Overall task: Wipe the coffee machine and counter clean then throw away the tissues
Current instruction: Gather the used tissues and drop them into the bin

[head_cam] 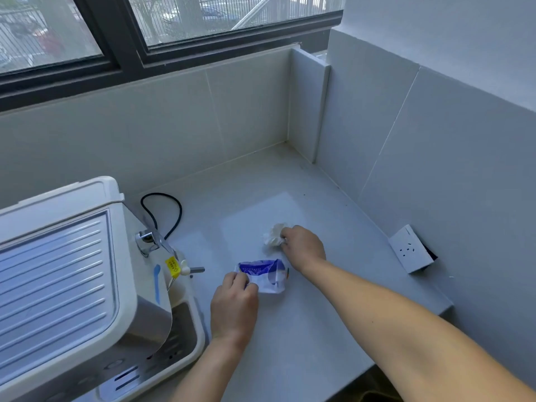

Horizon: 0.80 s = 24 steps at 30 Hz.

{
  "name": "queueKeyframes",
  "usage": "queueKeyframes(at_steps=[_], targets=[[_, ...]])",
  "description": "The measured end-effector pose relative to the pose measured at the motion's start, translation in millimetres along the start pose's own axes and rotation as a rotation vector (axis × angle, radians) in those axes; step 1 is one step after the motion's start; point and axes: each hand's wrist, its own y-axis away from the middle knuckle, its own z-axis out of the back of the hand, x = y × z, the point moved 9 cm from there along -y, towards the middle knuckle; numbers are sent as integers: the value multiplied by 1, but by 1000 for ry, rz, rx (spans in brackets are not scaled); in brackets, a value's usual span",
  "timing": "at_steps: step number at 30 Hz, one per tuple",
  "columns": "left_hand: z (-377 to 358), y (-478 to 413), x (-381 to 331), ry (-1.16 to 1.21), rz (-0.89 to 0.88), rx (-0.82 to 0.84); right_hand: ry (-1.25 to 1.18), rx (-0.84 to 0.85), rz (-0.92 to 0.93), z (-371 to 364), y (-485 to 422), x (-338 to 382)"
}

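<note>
Wiping the tabletop [290,329]: right grip [303,246] is curled round a crumpled tissue [273,235] that sits on the surface, well right of the coffee machine [58,271]. Left grip [233,303] pinches the blue tissue pack [262,275], just beside the tissue. Probably best to press the tissue flat, sweep in overlapping strokes, and lift the pack clear so its patch gets wiped too. Avoid the black cord [174,210].

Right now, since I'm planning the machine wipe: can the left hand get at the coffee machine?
Probably yes: the left hand sits beside the coffee machine with only bare counter between, though it grips the tissue pack.
</note>
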Motion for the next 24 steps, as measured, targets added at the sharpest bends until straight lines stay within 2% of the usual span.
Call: queueKeyframes(at_steps=[10,18,24], targets=[[19,0,-13,98,-54,-131,-175,-194,-101,32,53,-48],[20,23,-63,131,-147,-123,-268,-326,-157,62,128,-92],[16,61,-104,98,-261,-117,-301,-353,-199,62,200,-130]])
